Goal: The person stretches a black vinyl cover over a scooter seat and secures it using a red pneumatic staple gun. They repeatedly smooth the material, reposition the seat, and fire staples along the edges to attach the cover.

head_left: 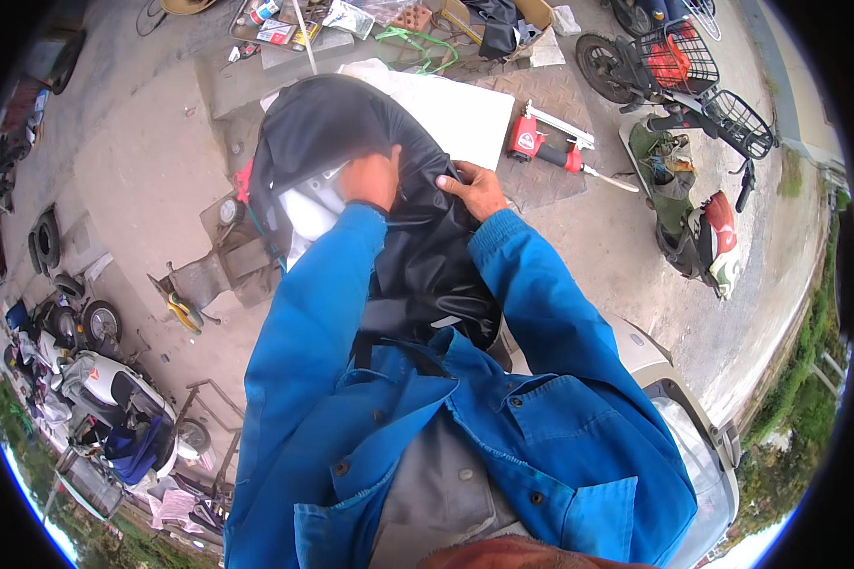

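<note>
A black leather-like seat cover (432, 251), wrinkled and shiny, lies in front of my body over a long seat shape. White material (308, 213) shows at its left side, where the cover is drawn back. My left hand (368, 180) presses in at the cover's middle beside this white part, its fingers blurred and mostly hidden. At the cover's right edge, my right hand (479, 192) grips the black material, thumb on top. The underside of the seat is out of sight.
A red air stapler (546, 147) lies on a metal plate (565, 180) to the right, beside a white board (465, 114). Parked motorbikes (114, 389) stand at left and upper right. A yellow-handled tool (182, 311) is on the ground at left. Boxes and packets (275, 31) crowd the far side.
</note>
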`<move>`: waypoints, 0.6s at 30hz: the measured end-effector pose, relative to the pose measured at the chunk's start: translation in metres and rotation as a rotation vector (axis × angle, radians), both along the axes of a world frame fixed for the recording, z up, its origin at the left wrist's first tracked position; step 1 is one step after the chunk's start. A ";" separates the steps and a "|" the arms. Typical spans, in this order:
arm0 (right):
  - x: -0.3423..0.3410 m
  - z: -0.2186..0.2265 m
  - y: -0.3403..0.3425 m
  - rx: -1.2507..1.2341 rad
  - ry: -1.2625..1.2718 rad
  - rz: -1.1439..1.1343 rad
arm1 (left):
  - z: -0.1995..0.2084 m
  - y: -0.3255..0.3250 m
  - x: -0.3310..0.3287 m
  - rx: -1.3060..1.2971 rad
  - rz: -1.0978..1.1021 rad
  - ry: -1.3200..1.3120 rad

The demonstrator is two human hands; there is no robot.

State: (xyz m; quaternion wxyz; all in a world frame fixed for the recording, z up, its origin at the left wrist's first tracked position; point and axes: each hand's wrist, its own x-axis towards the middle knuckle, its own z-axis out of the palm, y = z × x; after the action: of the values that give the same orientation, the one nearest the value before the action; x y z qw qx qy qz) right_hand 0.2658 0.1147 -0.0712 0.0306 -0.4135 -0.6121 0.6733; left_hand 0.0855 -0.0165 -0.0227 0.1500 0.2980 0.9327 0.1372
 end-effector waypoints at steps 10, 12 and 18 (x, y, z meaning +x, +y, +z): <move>-0.096 0.004 0.021 0.506 -0.084 0.159 | -0.039 0.002 0.009 -0.073 0.048 0.194; -0.116 -0.006 0.021 0.447 -0.088 0.273 | -0.042 -0.001 0.008 0.027 0.063 0.268; -0.119 -0.025 0.013 0.494 0.014 0.280 | -0.036 0.001 0.018 0.007 0.262 0.083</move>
State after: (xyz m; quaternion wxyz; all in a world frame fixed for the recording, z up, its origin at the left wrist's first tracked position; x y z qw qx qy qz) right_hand 0.1470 0.1274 -0.0963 0.0414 -0.3003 -0.8086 0.5044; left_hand 0.1031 -0.0157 -0.0592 0.0909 0.1796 0.9685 0.1465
